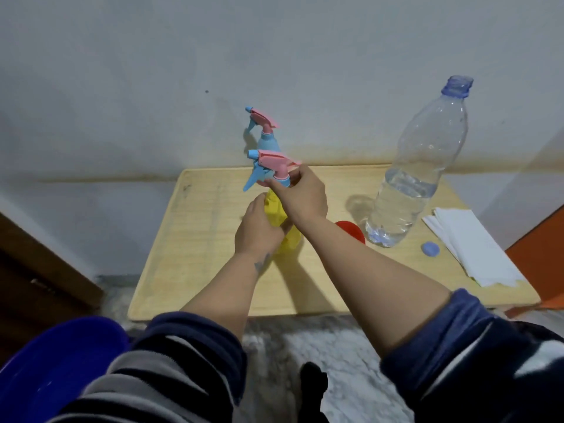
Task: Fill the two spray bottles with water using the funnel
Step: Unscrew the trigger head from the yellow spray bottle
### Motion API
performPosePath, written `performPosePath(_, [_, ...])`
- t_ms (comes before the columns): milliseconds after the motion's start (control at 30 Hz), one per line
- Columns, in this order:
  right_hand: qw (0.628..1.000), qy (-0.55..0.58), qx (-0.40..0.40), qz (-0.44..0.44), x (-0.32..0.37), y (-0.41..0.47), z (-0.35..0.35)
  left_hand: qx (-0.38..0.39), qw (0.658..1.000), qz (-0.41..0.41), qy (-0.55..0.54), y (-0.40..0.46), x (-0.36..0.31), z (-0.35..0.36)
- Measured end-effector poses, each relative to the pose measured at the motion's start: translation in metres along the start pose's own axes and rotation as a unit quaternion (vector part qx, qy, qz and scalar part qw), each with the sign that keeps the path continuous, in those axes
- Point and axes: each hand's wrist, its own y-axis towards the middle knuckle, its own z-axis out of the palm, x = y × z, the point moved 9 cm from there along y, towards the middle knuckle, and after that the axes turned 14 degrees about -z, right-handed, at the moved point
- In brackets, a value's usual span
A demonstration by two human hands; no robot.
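Note:
A yellow spray bottle stands on the wooden table, mostly hidden by my hands. My left hand wraps its body. My right hand grips the collar of its pink and blue spray head. Behind it, near the wall, stands a blue spray bottle with its own pink and blue head on. A red funnel lies on the table just right of my right forearm, partly hidden. A large clear water bottle, uncapped and roughly a third full, stands at the right.
The water bottle's blue cap lies on the table beside folded white paper towels near the right edge. A blue basin sits low at the left, off the table. An orange surface borders the right.

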Motion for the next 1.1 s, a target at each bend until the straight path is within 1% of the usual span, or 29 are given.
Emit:
performPosePath(100, [1.000, 0.005, 0.004, 0.012, -0.005, -0.025, 0.004, -0.009, 1.000, -0.014, 0.000, -0.019, 0.016, -0.002])
performPosePath(167, [1.000, 0.009, 0.003, 0.012, -0.007, -0.035, 0.003, -0.010, 1.000, -0.014, -0.024, -0.026, 0.022, 0.000])
performPosePath(267, [1.000, 0.015, -0.007, 0.000, -0.006, -0.042, 0.000, -0.010, 0.997, -0.020, -0.067, -0.029, 0.029, 0.003])
performPosePath(400, [0.999, 0.028, -0.023, -0.016, -0.008, -0.049, -0.002, -0.015, 0.997, -0.018, -0.068, -0.029, 0.038, 0.004])
performPosePath(600, [0.998, 0.047, 0.008, -0.033, -0.011, -0.042, 0.000, -0.001, 0.995, -0.011, -0.104, -0.030, 0.038, 0.004])
performPosePath(667, [0.995, 0.075, 0.033, -0.054, -0.012, -0.043, 0.002, 0.003, 0.994, -0.010, -0.107, -0.028, 0.041, 0.004])
performPosePath(733, [0.988, 0.104, 0.087, -0.076, -0.009, -0.043, 0.006, 0.005, 0.994, -0.013, -0.107, -0.026, 0.044, 0.004])
performPosePath(833, [0.973, 0.072, 0.189, -0.113, -0.002, -0.042, 0.011, 0.008, 0.993, -0.011, -0.116, -0.027, 0.044, 0.004])
performPosePath(900, [0.969, 0.066, 0.218, -0.100, -0.005, -0.046, 0.012, 0.012, 0.994, 0.003, -0.110, -0.029, 0.040, 0.005])
performPosePath(933, [0.971, 0.079, 0.208, -0.084, -0.007, -0.047, 0.011, 0.014, 0.994, 0.004, -0.112, -0.029, 0.040, 0.004])
performPosePath(1033, [0.982, 0.120, 0.140, -0.042, -0.014, -0.047, 0.008, 0.019, 0.993, 0.009, -0.118, -0.030, 0.038, 0.003])
performPosePath(1100, [0.986, 0.123, 0.096, -0.051, -0.014, -0.045, 0.007, 0.020, 0.993, 0.012, -0.120, -0.033, 0.037, 0.004])
